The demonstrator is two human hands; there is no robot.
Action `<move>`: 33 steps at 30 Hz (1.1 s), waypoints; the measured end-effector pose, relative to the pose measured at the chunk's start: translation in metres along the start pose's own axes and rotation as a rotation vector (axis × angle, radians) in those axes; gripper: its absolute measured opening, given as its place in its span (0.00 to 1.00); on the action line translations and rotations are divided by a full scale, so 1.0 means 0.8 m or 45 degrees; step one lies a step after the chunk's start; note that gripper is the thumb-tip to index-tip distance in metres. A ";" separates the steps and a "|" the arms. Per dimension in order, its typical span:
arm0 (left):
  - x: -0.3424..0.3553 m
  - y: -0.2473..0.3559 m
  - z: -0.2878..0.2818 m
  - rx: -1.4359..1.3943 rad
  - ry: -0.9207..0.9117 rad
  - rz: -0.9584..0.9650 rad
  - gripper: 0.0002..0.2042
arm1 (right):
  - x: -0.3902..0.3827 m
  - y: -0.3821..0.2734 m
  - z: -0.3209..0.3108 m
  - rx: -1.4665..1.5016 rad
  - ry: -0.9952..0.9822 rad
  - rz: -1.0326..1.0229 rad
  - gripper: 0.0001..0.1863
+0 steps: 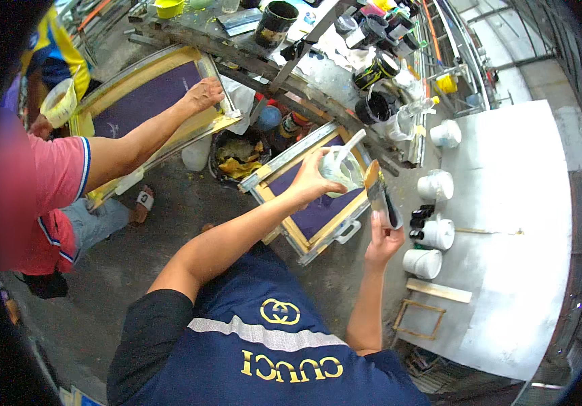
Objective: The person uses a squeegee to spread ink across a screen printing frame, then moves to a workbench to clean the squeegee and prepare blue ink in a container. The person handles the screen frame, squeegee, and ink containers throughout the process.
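Your left hand [311, 181] is gripping a translucent plastic cup [342, 177], a white stick [354, 141] leaning out of it, above a purple-meshed screen-printing frame [312, 215]; your right hand [384, 242] is grasping the lower end of a flat, squeegee-like tool [383, 199], holding it near the cup; a co-worker's hand [204, 95] is resting on a second frame [141, 101]; white buckets [435, 185] are standing along the pale counter [507, 243].

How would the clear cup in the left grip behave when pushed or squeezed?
The clear cup is probably light and flexible, since its wall looks thin and see-through. It may be slippery, as it looks smeared with something pale. Set down, it might tip, because a white stick juts past its rim.
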State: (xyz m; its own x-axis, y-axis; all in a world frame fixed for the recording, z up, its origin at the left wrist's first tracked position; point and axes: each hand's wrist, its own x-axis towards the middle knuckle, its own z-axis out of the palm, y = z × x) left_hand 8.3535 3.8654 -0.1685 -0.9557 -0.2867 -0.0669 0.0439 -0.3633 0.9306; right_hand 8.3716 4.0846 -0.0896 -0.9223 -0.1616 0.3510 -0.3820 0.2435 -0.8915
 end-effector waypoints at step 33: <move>-0.103 -0.028 -0.004 0.037 0.522 -0.095 0.47 | 0.001 0.458 -0.119 0.195 0.530 0.955 0.22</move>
State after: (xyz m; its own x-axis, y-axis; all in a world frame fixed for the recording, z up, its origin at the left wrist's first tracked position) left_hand 8.4322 3.8945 -0.1847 -0.7608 -0.5917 -0.2667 -0.0348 -0.3731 0.9271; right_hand 8.2256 4.2646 -0.3886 -0.8852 0.3600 -0.2948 0.3195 0.0099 -0.9475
